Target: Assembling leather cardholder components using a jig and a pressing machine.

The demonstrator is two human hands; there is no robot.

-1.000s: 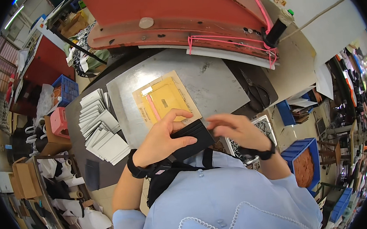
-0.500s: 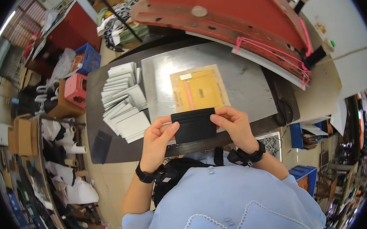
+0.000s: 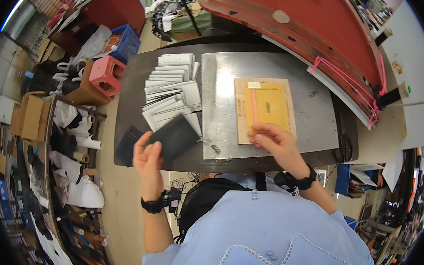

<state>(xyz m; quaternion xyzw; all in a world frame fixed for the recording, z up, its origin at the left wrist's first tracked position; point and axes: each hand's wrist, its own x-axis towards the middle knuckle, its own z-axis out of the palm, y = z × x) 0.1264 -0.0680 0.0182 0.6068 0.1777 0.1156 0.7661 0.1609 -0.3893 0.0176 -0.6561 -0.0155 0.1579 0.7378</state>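
Pinched between the left hand's (image 3: 147, 157) thumb and fingers, closed on its left edge, a black wallet (image 3: 177, 136) hangs above the table's (image 3: 195, 167) near left, hiding part of the white pieces (image 3: 171, 88) beyond. Left of it lies a dark sheet (image 3: 126, 145). The right hand's (image 3: 276, 143) fingers, half-open and loosely bent, cover the near edge of the yellow board (image 3: 269, 103); I cannot tell whether they touch it. Beneath is a metal plate (image 3: 316, 127). A red machine (image 3: 295, 14) blocks the far right; a pink stool (image 3: 106, 75) stands left.
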